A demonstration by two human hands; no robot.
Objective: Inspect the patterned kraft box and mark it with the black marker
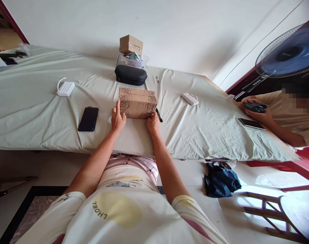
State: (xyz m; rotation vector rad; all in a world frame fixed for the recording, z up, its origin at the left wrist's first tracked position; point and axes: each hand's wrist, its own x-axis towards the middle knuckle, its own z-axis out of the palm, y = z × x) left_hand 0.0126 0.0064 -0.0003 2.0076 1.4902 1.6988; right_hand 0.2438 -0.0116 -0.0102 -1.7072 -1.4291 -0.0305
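Observation:
A brown cardboard box [137, 102] printed with dark line drawings lies on the pale cloth-covered table [42, 112] straight ahead of me. My left hand [118, 117] rests against its near left corner, fingers stretched up along the side. My right hand [153, 122] touches the near right corner, fingers curled, with a black marker [159, 115] at its fingertips beside the box. Whether the marker is gripped is unclear.
A black phone [88, 119] lies left of the box, a white charger [65, 88] farther left. Behind stand a black case [130, 75], a clear tub [132, 61] and a small carton [131, 44]. Another person's hands [256, 110] hold a dark device at right, beside a fan [289, 54].

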